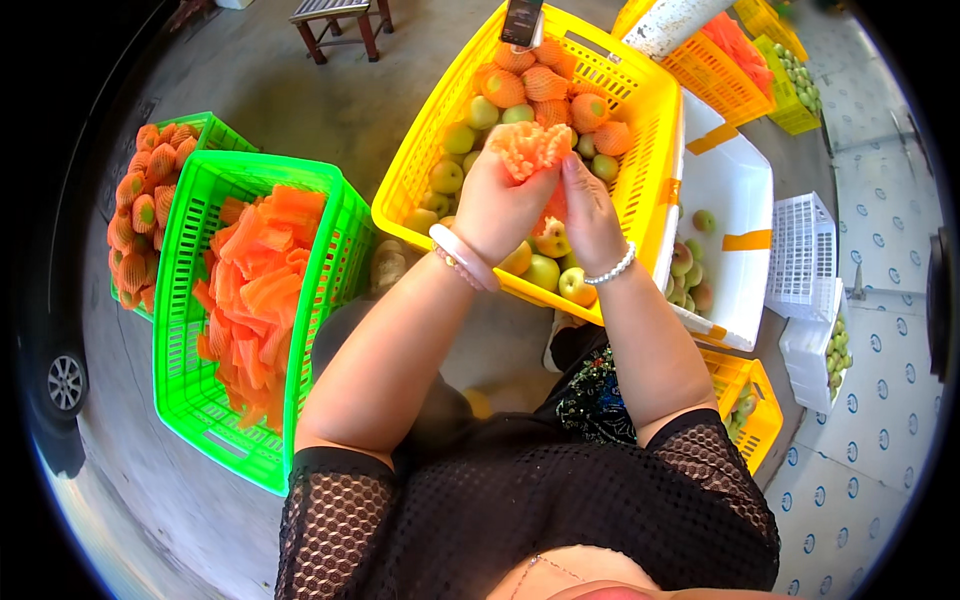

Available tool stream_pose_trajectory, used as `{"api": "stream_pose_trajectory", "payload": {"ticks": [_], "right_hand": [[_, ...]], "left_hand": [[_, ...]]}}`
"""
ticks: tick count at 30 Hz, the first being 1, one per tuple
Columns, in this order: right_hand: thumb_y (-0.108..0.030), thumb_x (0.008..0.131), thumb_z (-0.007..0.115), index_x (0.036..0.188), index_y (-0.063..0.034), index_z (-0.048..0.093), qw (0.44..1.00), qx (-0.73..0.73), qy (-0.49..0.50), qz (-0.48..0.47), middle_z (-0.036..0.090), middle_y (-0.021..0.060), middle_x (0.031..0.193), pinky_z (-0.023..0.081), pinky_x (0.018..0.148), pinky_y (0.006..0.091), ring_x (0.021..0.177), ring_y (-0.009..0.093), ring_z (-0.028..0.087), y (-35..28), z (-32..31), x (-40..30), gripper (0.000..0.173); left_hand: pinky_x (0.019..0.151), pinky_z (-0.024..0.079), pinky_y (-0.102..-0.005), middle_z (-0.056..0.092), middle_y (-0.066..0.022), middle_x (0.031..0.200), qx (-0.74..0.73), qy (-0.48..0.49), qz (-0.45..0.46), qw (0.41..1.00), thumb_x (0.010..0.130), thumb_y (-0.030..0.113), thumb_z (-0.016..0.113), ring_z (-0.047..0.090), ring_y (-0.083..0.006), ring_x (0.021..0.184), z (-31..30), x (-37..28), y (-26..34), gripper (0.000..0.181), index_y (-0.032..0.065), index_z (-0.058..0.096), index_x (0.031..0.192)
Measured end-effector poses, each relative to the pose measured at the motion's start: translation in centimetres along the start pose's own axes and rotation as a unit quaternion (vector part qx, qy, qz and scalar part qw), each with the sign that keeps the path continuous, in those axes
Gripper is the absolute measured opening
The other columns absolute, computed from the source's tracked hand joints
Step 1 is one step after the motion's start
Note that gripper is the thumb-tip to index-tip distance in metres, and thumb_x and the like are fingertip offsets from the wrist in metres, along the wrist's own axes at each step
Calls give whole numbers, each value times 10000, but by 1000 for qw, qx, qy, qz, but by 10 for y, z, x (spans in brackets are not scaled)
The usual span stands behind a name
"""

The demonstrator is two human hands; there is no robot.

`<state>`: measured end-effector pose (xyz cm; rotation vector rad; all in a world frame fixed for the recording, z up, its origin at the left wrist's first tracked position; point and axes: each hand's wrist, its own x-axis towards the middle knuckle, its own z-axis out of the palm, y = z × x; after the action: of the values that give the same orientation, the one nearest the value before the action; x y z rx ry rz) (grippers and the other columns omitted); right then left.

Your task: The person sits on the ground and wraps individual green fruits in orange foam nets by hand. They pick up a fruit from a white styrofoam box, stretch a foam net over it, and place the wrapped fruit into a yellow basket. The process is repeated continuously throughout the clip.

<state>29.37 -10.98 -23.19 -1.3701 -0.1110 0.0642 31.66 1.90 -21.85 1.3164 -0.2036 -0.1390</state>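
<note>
My left hand (501,206) is closed around a bunched orange foam net sleeve (531,146), whose frilled end sticks up above the fingers. My right hand (591,214) presses against the same sleeve from the other side, thumb up. Whether a fruit is inside the sleeve is hidden by the hands. Both hands are over a yellow plastic crate (405,176). In it, loose yellow-green apple-like fruits (541,273) lie nearest me and along the left side. Fruits wrapped in orange foam nets (546,84) are heaped at its far end.
Left stands a green crate (166,300) of flat orange foam nets (259,292); behind it, netted fruits (142,210) fill another green crate. A phone (520,22) sits at the yellow crate's far rim. Right are a white foam box (739,180) with fruits and a white basket (802,255).
</note>
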Motion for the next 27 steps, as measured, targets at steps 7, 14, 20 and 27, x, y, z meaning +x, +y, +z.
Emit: {"api": "stream_pose_trajectory", "payload": {"ticks": [7, 14, 20, 27], "right_hand": [[-454, 967, 555, 1373, -12, 410, 992, -20, -113, -53, 524, 56, 1284, 399, 1006, 276, 1177, 145, 486, -4, -13, -4, 618], [-138, 746, 823, 1299, -64, 460, 978, -70, -181, 73, 562, 41, 1215, 448, 965, 299, 1134, 139, 520, -14, -30, -5, 666], [-53, 703, 771, 1149, -29, 584, 897, -374, -217, 98, 648, 78, 1107, 486, 922, 316, 1061, 163, 602, -30, -27, -6, 485], [-70, 749, 722, 1181, -11, 552, 942, -304, -140, 38, 611, 110, 1174, 479, 930, 344, 1070, 238, 601, -18, -10, -3, 468]], "left_hand": [[722, 494, -250, 656, -19, 942, -93, -46, -58, 993, 973, 277, 587, 593, -79, 852, 12, 0, 2, 288, 22, 645, 1094], [832, 490, -285, 633, -28, 1018, 62, -89, 16, 994, 970, 251, 594, 572, -96, 918, 13, 9, -19, 321, 7, 578, 1179], [867, 510, -288, 657, -70, 964, -59, -125, -57, 989, 810, 1, 712, 625, -123, 925, 14, -2, -3, 258, 22, 557, 1015], [676, 482, -212, 626, -6, 791, -71, -81, -33, 994, 835, 69, 740, 576, -56, 719, 9, -2, 1, 215, 59, 528, 867]]}}
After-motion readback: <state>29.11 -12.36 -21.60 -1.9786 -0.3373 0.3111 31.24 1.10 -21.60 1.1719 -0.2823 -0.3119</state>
